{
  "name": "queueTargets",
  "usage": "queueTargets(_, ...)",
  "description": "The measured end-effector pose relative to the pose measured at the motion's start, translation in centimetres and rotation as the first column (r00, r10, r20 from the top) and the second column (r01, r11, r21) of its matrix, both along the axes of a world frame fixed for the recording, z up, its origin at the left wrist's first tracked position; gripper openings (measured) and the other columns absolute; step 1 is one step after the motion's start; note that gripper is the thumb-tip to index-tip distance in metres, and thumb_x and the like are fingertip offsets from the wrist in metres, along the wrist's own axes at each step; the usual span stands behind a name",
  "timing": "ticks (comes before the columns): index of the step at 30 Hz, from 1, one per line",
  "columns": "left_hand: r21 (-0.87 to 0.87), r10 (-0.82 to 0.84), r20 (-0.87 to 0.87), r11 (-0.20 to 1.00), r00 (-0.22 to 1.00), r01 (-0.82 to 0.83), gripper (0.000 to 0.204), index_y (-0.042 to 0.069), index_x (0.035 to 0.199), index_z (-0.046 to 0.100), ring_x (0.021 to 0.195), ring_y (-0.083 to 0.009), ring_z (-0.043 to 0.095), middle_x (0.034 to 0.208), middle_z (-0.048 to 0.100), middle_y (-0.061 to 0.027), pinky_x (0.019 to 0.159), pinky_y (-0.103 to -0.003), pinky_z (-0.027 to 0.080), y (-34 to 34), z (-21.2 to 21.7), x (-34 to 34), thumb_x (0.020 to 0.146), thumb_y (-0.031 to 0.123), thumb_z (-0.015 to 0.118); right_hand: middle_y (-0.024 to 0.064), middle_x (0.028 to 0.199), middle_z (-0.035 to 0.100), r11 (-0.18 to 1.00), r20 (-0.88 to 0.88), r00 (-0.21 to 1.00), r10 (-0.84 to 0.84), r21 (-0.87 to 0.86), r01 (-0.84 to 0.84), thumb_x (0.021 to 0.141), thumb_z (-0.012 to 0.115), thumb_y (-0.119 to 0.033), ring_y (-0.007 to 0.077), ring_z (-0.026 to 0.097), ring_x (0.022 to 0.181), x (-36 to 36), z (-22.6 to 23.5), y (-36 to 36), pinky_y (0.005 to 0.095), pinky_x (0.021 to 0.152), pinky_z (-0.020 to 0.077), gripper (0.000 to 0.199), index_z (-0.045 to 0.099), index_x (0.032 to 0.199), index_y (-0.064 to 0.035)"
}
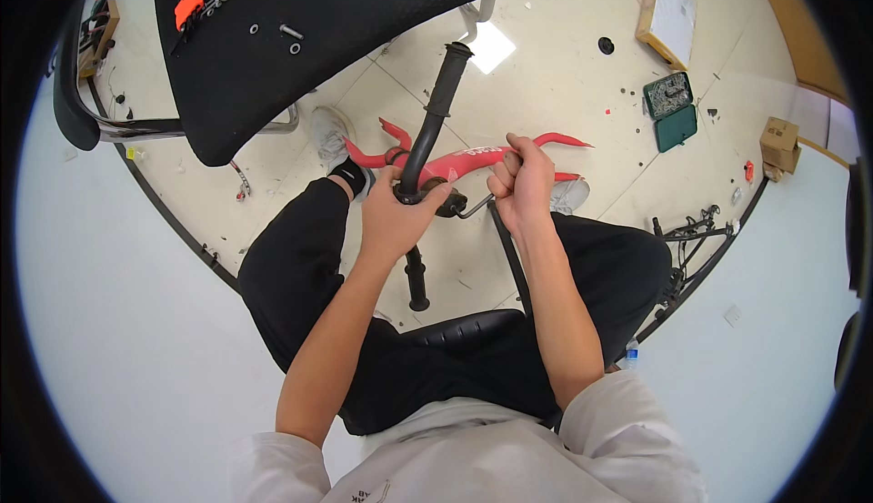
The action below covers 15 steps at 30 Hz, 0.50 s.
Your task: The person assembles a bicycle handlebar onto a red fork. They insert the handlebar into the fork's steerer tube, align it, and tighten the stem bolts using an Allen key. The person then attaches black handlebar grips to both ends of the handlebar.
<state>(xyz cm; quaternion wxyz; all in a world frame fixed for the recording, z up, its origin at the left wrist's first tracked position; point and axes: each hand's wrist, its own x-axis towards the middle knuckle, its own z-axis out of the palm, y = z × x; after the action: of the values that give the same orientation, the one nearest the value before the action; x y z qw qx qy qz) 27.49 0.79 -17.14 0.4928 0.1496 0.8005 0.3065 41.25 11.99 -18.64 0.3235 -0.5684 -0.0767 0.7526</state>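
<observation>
Well, the left hand (pixel 398 216) reaches forward, fingers clamped on the handlebar (pixel 427 144) by the frame (pixel 468 162); the right hand (pixel 525 180), fingers curled, grips a hex key (pixel 476 209). An open green case (pixel 676 128) holds grey bits (pixel 668 95).

The dark handlebar (pixel 425 148), apparently painted metal, is tipped at twelve o'clock by a matt, rubber-like grip (pixel 443 85). The red frame (pixel 466 165) is finished in smooth gloss. At eleven, a metal bolt (pixel 291 31) is set off by the matt, textured chair seat (pixel 355 21); towards three, a box (pixel 777 145) is made of dull cardboard.
</observation>
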Motion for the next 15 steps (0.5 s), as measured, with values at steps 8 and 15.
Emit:
queueTargets(8,0.081,0.002,0.297,0.996,0.955,-0.027,0.053,0.001,0.107,0.053,0.064,-0.0109,0.062,0.089,0.064,-0.0064,0.055,-0.026,0.054,-1.0,0.4,0.2,0.071,0.018,0.088,-0.0059,0.055,0.025,0.996,-0.017,0.998,0.063,0.068,-0.061,0.093,0.057,-0.009,0.0059,0.017,0.042,0.5,0.8,0.3,0.0275,0.039,0.0139,0.026,0.039,0.075,-0.0107)
queueTargets(15,0.312,0.010,0.158,0.948,0.987,-0.060,0.048,0.003,0.107,0.053,0.070,-0.0092,0.060,0.087,0.058,-0.0018,0.060,-0.023,0.050,-2.0,-1.0,1.7,0.073,0.011,0.086,-0.0061,0.057,0.024,0.995,0.011,0.997,0.076,0.071,-0.076,0.094,0.055,-0.009,0.0062,0.016,0.044,0.2,0.5,1.3,0.0277,0.041,0.0139,0.023,0.040,0.076,-0.0104)
